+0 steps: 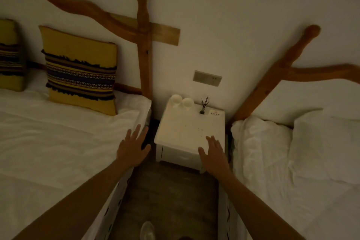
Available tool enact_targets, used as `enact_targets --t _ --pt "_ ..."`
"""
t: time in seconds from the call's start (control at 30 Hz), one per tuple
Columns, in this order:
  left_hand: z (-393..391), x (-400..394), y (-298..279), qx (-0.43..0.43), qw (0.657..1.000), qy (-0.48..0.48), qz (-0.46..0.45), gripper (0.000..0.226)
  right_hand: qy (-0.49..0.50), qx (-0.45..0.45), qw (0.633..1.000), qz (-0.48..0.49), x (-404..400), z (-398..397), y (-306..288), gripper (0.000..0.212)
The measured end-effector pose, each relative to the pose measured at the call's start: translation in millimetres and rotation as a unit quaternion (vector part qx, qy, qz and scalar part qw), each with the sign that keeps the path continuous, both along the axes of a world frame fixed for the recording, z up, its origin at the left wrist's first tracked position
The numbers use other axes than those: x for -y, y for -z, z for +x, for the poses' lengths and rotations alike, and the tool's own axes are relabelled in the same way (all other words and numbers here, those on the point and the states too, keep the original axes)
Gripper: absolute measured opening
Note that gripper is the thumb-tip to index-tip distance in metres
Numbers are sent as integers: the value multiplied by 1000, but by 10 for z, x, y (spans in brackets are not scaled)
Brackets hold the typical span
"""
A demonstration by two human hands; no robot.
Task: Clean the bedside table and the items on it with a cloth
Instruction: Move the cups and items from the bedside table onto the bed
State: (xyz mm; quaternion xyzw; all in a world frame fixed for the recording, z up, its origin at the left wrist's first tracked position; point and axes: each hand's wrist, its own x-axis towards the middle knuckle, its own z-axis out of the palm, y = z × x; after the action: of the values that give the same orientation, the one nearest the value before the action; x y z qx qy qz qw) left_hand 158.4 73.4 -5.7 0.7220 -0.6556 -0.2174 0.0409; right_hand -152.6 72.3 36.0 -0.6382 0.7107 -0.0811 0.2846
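Note:
A small white bedside table (181,132) stands between two beds against the wall. At its back sit two white cups (182,101), a little reed diffuser with dark sticks (203,106) and a small white box (215,113). Dark specks dot the top near the front right. My left hand (132,147) hovers with fingers spread over the edge of the left bed, left of the table. My right hand (213,154) is spread above the table's front right corner. Both hands hold nothing. No cloth is in view.
A white bed (58,142) with two yellow striped cushions (81,72) lies to the left, a second white bed (292,161) to the right. Wooden headboard posts (143,45) flank the table. A wall switch plate (207,78) is above it. Dark floor (169,200) runs between the beds.

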Motion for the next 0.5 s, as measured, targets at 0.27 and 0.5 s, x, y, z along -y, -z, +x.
enact_targets --t 0.27,0.5 --pt "-210 1286 151 -53 999 -8 11 81 25 62 997 27 1366 42 316 63" --pt "-532 2413 687 -96 995 -13 6 89 -7 82 996 36 2701 147 918 60"
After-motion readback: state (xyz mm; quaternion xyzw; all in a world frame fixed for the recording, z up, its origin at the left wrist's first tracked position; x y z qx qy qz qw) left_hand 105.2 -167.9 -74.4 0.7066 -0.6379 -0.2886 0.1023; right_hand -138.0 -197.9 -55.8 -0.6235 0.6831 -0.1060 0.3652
